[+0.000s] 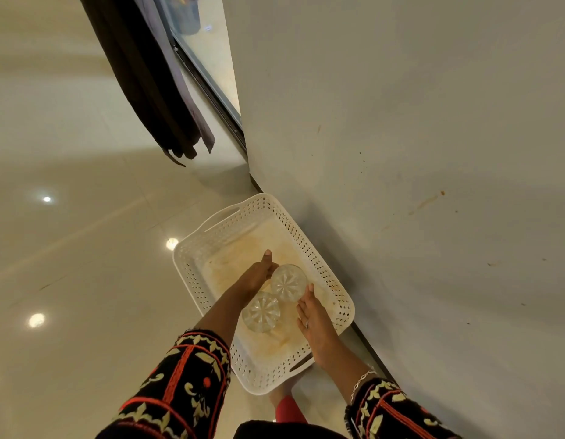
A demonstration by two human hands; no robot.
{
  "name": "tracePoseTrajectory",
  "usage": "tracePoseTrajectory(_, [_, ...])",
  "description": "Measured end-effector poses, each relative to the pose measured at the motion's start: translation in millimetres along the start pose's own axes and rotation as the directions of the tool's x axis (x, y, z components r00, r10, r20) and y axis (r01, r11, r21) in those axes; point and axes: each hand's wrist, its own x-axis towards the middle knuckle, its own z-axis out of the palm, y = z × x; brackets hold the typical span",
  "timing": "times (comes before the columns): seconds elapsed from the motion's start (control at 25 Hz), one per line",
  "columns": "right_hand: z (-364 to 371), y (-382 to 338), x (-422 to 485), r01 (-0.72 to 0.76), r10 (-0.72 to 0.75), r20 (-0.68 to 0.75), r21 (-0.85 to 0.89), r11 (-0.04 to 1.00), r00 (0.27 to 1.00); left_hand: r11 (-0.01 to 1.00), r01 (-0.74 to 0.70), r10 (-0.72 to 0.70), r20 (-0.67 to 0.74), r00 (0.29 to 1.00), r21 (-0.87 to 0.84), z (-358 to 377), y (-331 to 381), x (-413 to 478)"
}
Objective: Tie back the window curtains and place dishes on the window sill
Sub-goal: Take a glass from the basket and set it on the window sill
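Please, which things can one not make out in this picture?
- Head view, curtain: top cut off by the upper edge, so tied or loose is unknown.
- Head view, left hand and right hand: fingertips hidden by the far glass bowl, so grip unclear.
- Head view, dark shape behind the window: blurred.
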Motion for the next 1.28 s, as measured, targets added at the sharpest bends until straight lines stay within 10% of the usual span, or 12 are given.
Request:
tracePoseTrajectory(0.4, [7, -2, 0, -0.004, -0.004, -0.034, -0.225, 0.974, 0.999, 0.957, -0.023, 0.047, -0.076, 0.996, 0.289, -3, -6, -15])
tracePoseTrajectory(0.52, [4, -6, -16, 0.113, -0.162, -0.071, -0.452, 0.885, 0.984, 0.762, -0.070, 0.181, -0.108, 0.977, 0.644, -6, -13, -32])
tracePoseTrajectory(0.68, [-11, 0, -39, 0.208, -0.374, -0.018, -0.806, 0.554, 0.927, 0.472, -0.053, 0.276, -0.090, 0.957, 0.880, -3, -30, -63])
tracePoseTrajectory(0.8, [-21, 9, -59, 0.175, -0.483, 0.067, -0.967, 0.183, 0.873, 0.363, -0.046, 0.324, -0.080, 0.943, 0.931, 6, -44, -89])
tracePoseTrajectory(0.92, [-27, 26, -85, 0.126, -0.577, 0.089, -0.992, 0.025, 0.812, 0.304, -0.047, 0.368, -0.072, 0.927, 0.952, 18, -54, -118])
tracePoseTrajectory(1.28, [-60, 125, -181, 0.111, -0.573, -0.019, -0.975, 0.192, 0.819, 0.183, -0.118, 0.438, 0.027, 0.899, 0.976, 71, -114, -227])
